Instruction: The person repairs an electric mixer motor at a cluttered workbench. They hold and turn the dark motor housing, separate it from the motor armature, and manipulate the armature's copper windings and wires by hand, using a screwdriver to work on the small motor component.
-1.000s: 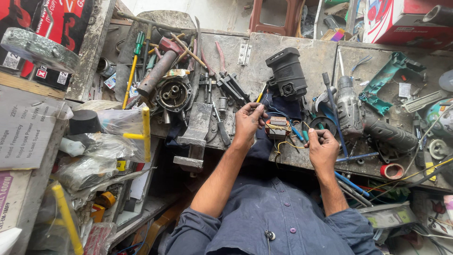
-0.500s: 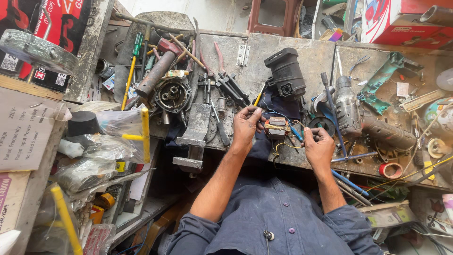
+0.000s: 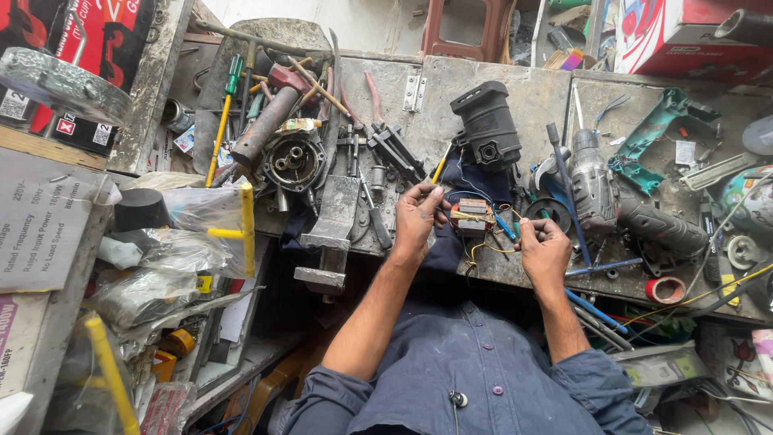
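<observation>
Fingers of the left hand (image 3: 416, 219) pinch a thin yellow tool (image 3: 440, 167) beside the coil (image 3: 472, 216); the right hand (image 3: 544, 251) pinches a wire (image 3: 493, 248) on the bench (image 3: 531, 97).

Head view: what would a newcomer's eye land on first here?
Probably the small copper-wound coil at the bench's near edge, between the left hand and the right hand, which pinches one of its thin wires. Behind it stands a black motor housing, with a grey power tool body lying to its right.
</observation>
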